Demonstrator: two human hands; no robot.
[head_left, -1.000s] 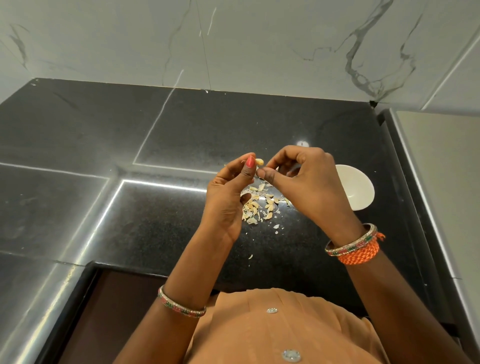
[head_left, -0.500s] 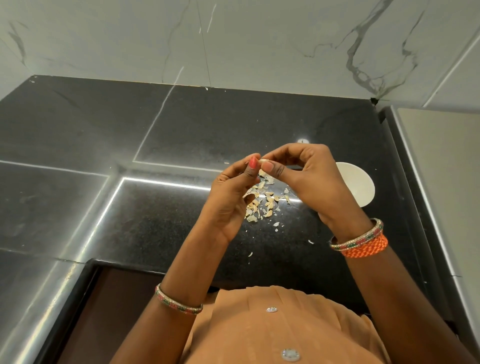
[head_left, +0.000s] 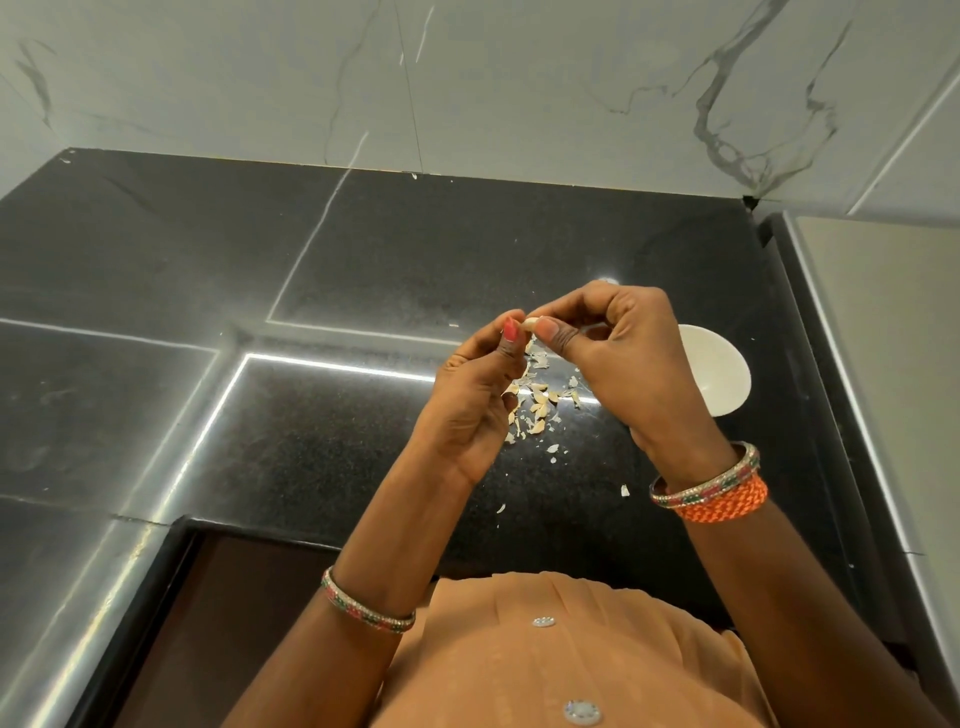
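A small, pale garlic clove (head_left: 530, 323) is held in the air above the glossy black stone desk (head_left: 363, 249), over a scatter of dry, tan papery skins (head_left: 540, 402) lying on the surface. The left hand (head_left: 472, 410) pinches the clove from the left, its thumb with the red-painted nail pressed against it. The right hand (head_left: 623, 364) pinches it from the right, thumb and curled forefinger closed on the other end. The clove's long axis seems to run side to side, from one hand to the other and roughly level (only a sliver shows between the thumb tips, so which end is the pointed one cannot be told). A shallow, round white bowl (head_left: 727, 374) sits on the desk just beyond the right hand, partly hidden by it.
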